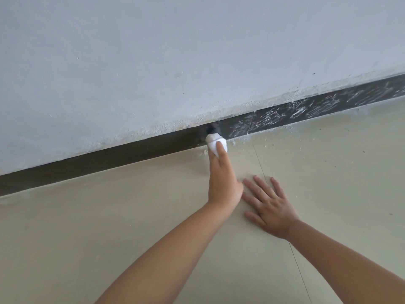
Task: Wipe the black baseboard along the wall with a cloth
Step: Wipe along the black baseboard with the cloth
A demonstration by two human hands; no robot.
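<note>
Left hand (222, 181) pinching a white cloth (213, 142) against the black baseboard (131, 153), right hand (270, 206) flat, fingers spread on the floor (109, 216), white smears on baseboard to the right

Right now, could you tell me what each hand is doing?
Left hand: holding the white cloth against the black baseboard.
Right hand: open, flat on the floor.
</note>
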